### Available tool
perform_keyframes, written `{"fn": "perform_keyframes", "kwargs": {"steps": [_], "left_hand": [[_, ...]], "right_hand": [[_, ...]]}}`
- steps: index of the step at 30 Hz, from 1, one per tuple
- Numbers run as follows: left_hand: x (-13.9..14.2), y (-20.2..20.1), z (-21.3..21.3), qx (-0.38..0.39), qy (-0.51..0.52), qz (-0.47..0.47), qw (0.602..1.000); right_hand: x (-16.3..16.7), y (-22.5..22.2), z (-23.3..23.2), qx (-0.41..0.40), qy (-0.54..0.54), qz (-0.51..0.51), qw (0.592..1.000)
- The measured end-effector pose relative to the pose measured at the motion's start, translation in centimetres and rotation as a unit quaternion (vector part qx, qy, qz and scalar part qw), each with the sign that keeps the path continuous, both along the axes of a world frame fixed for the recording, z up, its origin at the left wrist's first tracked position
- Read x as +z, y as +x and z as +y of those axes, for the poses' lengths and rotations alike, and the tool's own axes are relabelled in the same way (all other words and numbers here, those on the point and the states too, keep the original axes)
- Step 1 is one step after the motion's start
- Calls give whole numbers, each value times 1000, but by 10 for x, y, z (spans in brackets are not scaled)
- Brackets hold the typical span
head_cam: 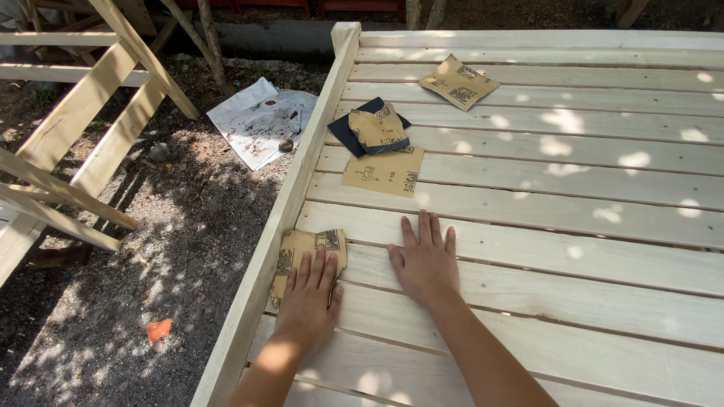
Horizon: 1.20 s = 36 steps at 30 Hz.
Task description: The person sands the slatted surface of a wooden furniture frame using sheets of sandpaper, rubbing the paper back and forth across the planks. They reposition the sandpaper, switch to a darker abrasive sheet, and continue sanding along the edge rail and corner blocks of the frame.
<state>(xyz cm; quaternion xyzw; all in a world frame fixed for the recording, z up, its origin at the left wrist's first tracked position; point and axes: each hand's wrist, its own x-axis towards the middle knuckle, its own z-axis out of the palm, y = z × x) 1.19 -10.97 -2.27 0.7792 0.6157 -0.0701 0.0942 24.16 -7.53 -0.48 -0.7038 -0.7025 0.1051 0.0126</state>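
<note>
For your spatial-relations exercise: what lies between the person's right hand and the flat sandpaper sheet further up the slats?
In the head view, only bare wooden slats separate the right hand from the flat sandpaper sheet; nothing rests between.

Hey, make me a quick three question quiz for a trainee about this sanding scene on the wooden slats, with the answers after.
1. True or false: the left hand presses a sheet of sandpaper flat on the slatted wooden platform.
2. What does the right hand rest on? A) sandpaper B) bare wood C) the ground
3. How many other sandpaper pieces lie farther up the slats?

Key:
1. True.
2. B: its palm lies flat on a bare slat.
3. Three: a flat sheet, a folded piece showing its dark side, and a far sheet.
</note>
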Motion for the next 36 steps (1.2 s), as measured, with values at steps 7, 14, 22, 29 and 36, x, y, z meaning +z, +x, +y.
{"fn": "perform_keyframes", "kwargs": {"steps": [7, 14, 22, 29, 36], "left_hand": [[-6, 3, 48, 34, 38, -48, 998], [-5, 8, 23, 15, 35, -77, 996], [-8, -10, 23, -2, 83, -78, 993], [-1, 30, 108, 45, 62, -56, 996], [12, -13, -24, -21, -35, -69, 997]], "right_hand": [[-1, -8, 7, -21, -16, -10, 1000], [0, -7, 7, -31, 5, 3, 1000], [-2, -5, 7, -31, 5, -11, 999], [-4, -2, 8, -32, 26, -4, 999], [-1, -4, 9, -34, 4, -10, 999]]}}
